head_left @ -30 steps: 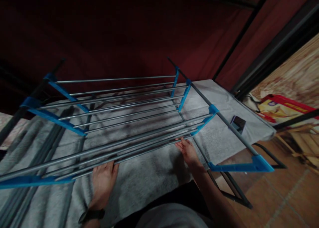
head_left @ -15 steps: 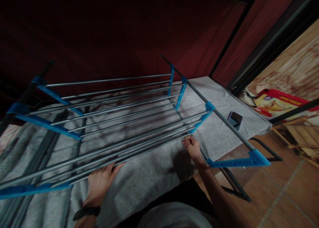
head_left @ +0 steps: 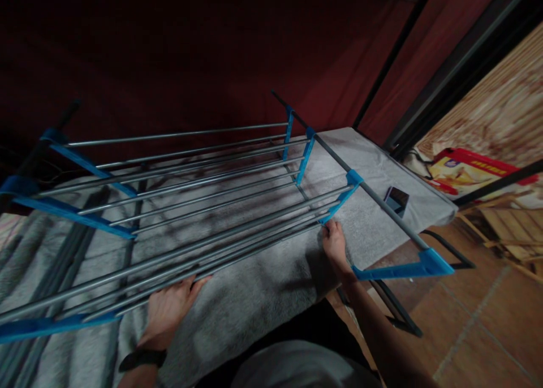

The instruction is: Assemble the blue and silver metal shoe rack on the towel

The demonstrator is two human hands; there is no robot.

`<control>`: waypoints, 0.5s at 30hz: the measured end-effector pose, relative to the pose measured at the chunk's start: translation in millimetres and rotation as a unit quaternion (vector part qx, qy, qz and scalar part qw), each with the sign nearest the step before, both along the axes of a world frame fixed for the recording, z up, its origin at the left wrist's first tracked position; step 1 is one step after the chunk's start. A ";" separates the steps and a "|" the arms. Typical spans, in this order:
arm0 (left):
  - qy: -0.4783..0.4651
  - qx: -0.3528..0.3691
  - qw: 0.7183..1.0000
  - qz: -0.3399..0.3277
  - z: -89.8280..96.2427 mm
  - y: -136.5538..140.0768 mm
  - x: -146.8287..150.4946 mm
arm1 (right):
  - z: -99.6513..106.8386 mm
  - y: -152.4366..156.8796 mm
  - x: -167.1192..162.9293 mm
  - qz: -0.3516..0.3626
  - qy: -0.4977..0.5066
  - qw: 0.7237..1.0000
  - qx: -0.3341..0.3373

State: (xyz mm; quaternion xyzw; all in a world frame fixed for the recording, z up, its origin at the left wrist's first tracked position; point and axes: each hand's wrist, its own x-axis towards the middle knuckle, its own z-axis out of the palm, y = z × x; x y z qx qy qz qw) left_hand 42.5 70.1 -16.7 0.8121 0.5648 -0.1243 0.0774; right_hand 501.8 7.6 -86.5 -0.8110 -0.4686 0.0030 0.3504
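A partly assembled rack of grey metal tubes (head_left: 220, 242) and blue plastic brackets lies across a grey fleecy cover. My left hand (head_left: 172, 306) wraps the lowest front tube near its left part, thumb stretched along it and some fingers hidden behind the tubes. At the tube's right end, my right hand (head_left: 334, 244) closes on the lower tip of a blue bracket (head_left: 344, 200); its fingertips are partly hidden. That bracket hangs from a dark side pole (head_left: 384, 204). Another blue bracket (head_left: 403, 270) sticks out at the pole's near end, without tubes in it.
Several loose grey tubes (head_left: 63, 269) lie on the cover (head_left: 258, 303) at left. A phone (head_left: 397, 200) rests on the right side. Beyond are a red and yellow box (head_left: 475, 170), a wooden slatted item (head_left: 515, 229) and tiled floor (head_left: 479, 320). Dark red fabric (head_left: 190, 54) hangs behind.
My right hand has moved slightly right and up, from just below the tube ends to the bracket tip. My left hand keeps its place on the tube. The view has shifted a little.
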 end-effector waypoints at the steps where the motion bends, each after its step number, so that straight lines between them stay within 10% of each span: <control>1: 0.000 -0.003 1.000 -0.014 0.5 0.4 -0.2 | 0.0 -0.2 0.5 -0.001 0.004 1.000 0.001; 15: -0.019 -0.069 0.997 0.023 15.9 6.0 9.4 | -2.5 0.9 1.4 -0.006 0.022 1.000 0.012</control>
